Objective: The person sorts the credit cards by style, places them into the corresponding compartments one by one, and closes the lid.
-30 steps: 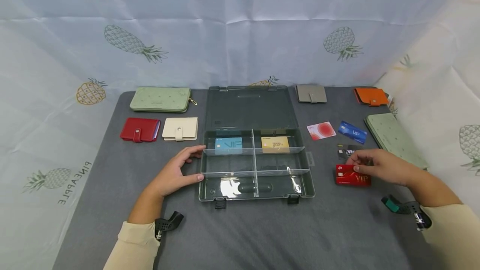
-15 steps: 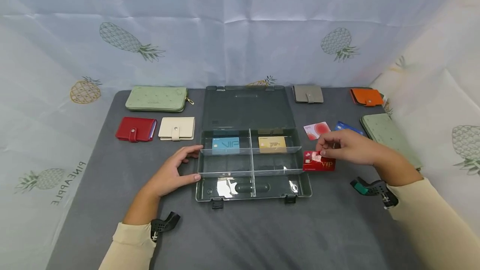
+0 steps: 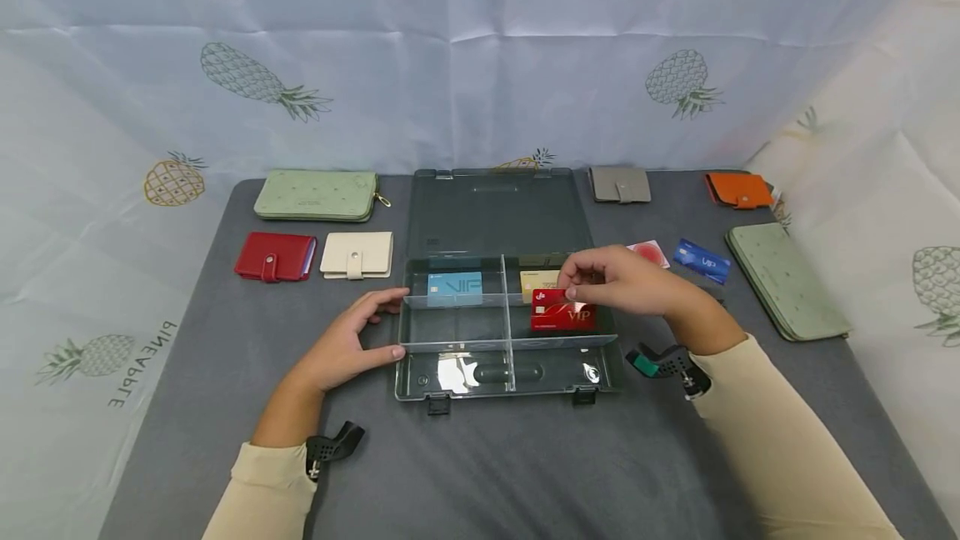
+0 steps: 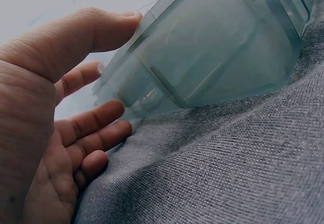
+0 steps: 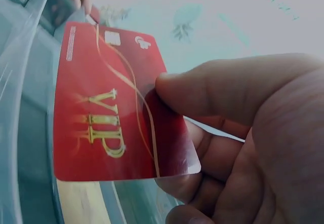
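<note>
My right hand point(image 3: 630, 280) pinches a red VIP card point(image 3: 558, 317) by its upper edge, over the right middle compartment of a clear grey divided box point(image 3: 453, 325). In the right wrist view, the thumb lies on the face of the card point(image 5: 101, 117), with fingers behind. My left hand point(image 3: 351, 347) touches the box's left side with thumb and index finger spread. Its other fingers are loosely bent beside the wall in the left wrist view. A light blue VIP card point(image 3: 453, 283) stands in the back left compartment. A gold card point(image 3: 534, 283) in the back right one is partly hidden by my right hand.
Left of the box lie a green wallet point(image 3: 317, 195), a red wallet point(image 3: 274, 256) and a cream wallet point(image 3: 357, 255). On the right are a pink card point(image 3: 651, 252), a blue card point(image 3: 702, 261), a grey wallet point(image 3: 619, 185), an orange wallet point(image 3: 738, 189) and another green wallet point(image 3: 787, 282).
My right hand has lifted the red card from the table and carried it left over the box. The left hand stays at the box's side.
</note>
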The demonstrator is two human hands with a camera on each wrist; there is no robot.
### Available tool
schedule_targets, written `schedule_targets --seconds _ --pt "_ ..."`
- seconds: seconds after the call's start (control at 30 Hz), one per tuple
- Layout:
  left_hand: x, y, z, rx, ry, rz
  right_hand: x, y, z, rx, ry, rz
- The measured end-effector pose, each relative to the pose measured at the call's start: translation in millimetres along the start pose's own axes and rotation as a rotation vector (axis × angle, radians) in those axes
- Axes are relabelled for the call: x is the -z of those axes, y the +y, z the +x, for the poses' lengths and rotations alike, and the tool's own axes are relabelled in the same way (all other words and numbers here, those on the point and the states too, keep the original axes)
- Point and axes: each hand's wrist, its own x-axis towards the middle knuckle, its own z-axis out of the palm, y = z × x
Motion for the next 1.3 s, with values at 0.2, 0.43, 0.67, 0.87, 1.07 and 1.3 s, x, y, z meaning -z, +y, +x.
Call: schedule_targets --seconds 0.2,0.43,0.67,0.87,1.07,1.3 --pt "0.3 -0.5 -0.2 -0.004 0.0 0.002 -15.3 -10.5 28.9 -0.018 0.014 0.004" --pt "2.0 -0.3 1.9 -0.004 -0.001 0.011 -38.2 -22.6 63.2 -0.013 0.02 0.046" --pt "1.9 1.2 3.4 0.013 -0.009 0.003 -58.3 -30.7 86.7 -0.034 0.028 0.042" --pt "1.2 2.3 3.9 0.021 -0.013 0.006 -77.9 -36.1 96.9 -0.062 0.045 -0.063" --pt "0.0 -0.6 4.1 0.013 -0.021 0.008 -91.1 -35.8 96.2 -0.09 0.063 -0.196" --pt "-0.2 -2.6 0.4 0.02 -0.014 0.002 -102.9 -37.9 95.5 -0.057 0.033 -0.416"
